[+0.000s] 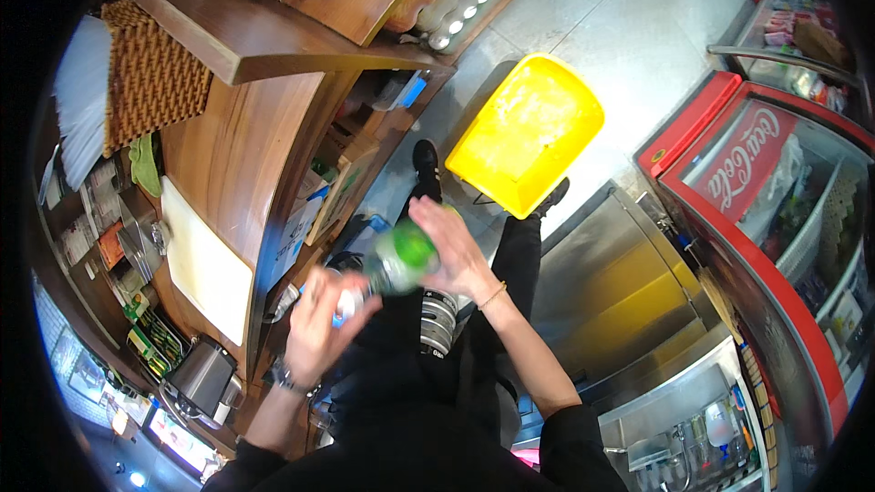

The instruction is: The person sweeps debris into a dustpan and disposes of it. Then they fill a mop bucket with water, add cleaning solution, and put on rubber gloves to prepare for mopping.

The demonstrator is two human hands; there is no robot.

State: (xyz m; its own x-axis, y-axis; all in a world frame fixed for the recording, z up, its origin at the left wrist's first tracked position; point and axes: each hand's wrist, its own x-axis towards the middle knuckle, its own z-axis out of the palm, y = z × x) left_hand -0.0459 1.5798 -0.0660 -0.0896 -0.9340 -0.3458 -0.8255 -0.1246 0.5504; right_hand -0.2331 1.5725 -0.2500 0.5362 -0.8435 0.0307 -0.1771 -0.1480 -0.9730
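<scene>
A blurred object that looks like a green and clear bottle (400,257) is tilted between my hands, in front of my black clothing. My left hand (318,324) has its fingers and thumb around the narrow end, where something white and blue shows. At the wide green end, my right hand (454,249) curves against the side, its fingers stretched along the green part and the thumb below. Motion blur hides the finer detail of the object. Beyond my hands, a yellow plastic tub (530,130) stands near my shoes.
On the left, a wooden counter (232,150) carries a white cutting board (205,260), a woven basket (154,72) and a green cloth (145,165). To the right are a stainless-steel cabinet (615,287), a sink (656,417) and a red Coca-Cola cooler (772,171). Cardboard boxes (345,174) fill the under-counter shelf.
</scene>
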